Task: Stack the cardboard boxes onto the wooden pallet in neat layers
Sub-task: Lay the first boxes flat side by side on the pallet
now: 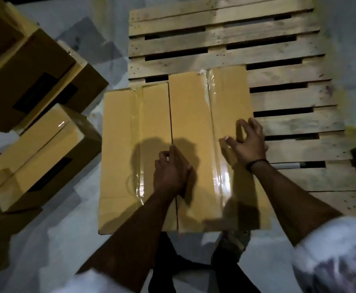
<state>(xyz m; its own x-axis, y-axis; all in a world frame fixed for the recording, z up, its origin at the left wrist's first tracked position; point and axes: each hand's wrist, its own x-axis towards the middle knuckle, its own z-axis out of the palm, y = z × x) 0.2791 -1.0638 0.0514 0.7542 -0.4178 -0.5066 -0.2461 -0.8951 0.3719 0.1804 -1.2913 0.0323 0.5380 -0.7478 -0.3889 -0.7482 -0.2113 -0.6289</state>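
Spare boxes [35, 144] on floor at left, well apart from pallet. Left box [120, 144] on near-left part of wooden pallet [278, 98], touching right box [194, 113]. Left hand [171, 172] on seam between both, fingers bent; gripping or only pressing, cannot tell. Right hand [248, 142] released, spread fingertips touching top of right box. Risk: far edges not level, left box seems past pallet edge; next layer then possibly leaning or sliding.
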